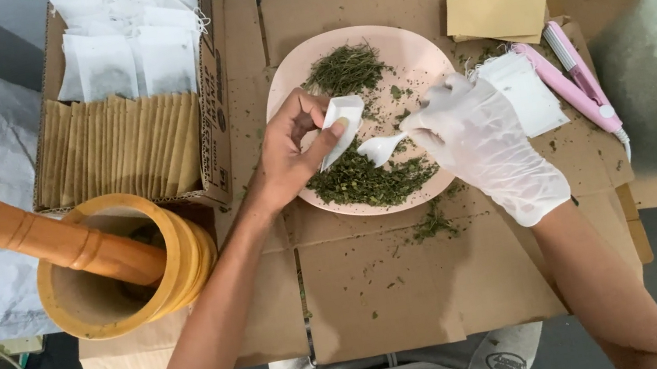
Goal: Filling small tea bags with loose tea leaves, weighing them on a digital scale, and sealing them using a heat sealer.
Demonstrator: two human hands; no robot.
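left hand [287,151]: bare, fingers pinched shut on a small white filter bag [339,125], held over the plate at roughly its 9 o'clock side.
right hand [476,137]: in a thin clear glove, closed around the handle of a small white spoon [383,147]; grip itself mostly hidden by the glove.
filter bag: sat tilted, long axis running about 1 o'clock to 7 o'clock; which end was open, cannot tell.
spoon: bowl pointed toward 9 o'clock, tip just beside the bag's lower edge, apart or touching not clear.
key relation: bag lay at 9–10 o'clock from the spoon bowl, very near; spoon axis met the bag axis at an angle, not in line.
dried green herb [368,180]: main heap at 6 o'clock on the plate, directly below spoon and bag; second heap [345,70] at 12 o'clock.
pink plate [421,44]: round, on flattened cardboard [382,291], centred between both hands.
nearer hand: right hand nearer the lower heap; left nearer the box.
cardboard box [216,70]: at 10 o'clock from the plate, holding rows of tan and white bags.
wooden mortar [124,263]: at 8 o'clock, pestle [25,231] leaning in it.
pink heat sealer [579,85]: at 3 o'clock, beside loose tan sachets [495,10].
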